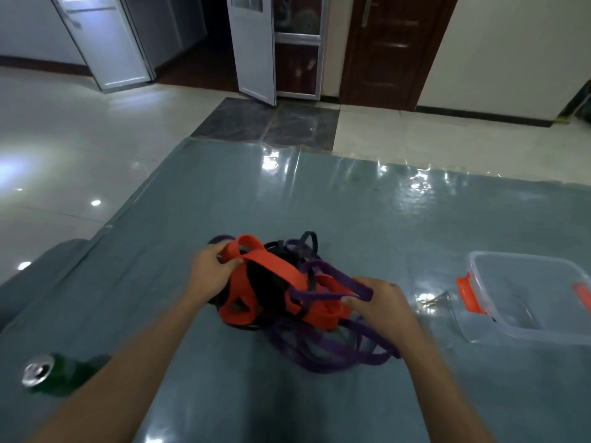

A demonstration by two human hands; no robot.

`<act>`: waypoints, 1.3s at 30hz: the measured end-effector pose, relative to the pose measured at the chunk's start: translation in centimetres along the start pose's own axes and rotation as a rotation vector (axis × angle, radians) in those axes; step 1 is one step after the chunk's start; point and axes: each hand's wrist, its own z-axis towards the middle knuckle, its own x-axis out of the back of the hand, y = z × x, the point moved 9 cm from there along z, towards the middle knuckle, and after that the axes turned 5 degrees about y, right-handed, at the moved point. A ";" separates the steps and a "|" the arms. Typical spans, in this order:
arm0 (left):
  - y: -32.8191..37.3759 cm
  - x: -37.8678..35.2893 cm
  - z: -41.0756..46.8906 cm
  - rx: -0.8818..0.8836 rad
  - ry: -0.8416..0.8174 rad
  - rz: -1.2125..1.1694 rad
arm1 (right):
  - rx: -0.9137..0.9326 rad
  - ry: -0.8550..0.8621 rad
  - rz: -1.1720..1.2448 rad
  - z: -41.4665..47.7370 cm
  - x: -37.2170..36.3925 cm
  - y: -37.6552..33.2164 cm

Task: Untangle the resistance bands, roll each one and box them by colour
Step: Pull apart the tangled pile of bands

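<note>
A tangle of resistance bands lies in the middle of the grey-blue table. A wide red band loops over the top, narrow purple bands spill to the right and front, and black bands sit inside the heap. My left hand grips the red band's upper loop at the left side of the pile. My right hand pinches a purple band at the right side. A clear plastic box with red clips stands at the right, holding nothing that I can see.
A green drink can stands near the table's front left edge. A small metal object lies just left of the box. Beyond the table are glossy floor tiles, open white doors and a dark wooden door.
</note>
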 end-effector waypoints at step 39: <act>20.9 -1.6 2.9 -0.365 -0.267 0.045 | 0.045 0.249 0.203 -0.9 3.0 0.9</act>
